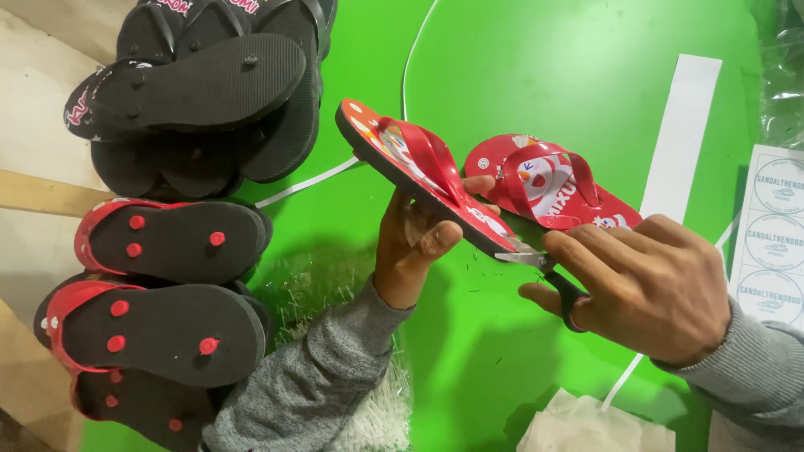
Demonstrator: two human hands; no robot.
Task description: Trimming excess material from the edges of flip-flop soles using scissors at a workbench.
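While the left hand (410, 238) grips the red flip-flop (427, 176) above the green bench (586, 75), the right hand (645, 285), fingers clenched on scissors (548, 272) at its edge, risks nicking the sole or thumb if the blades slip.

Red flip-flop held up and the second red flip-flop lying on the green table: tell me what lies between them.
Head view: only bare green table between the held red flip-flop and the lying one.
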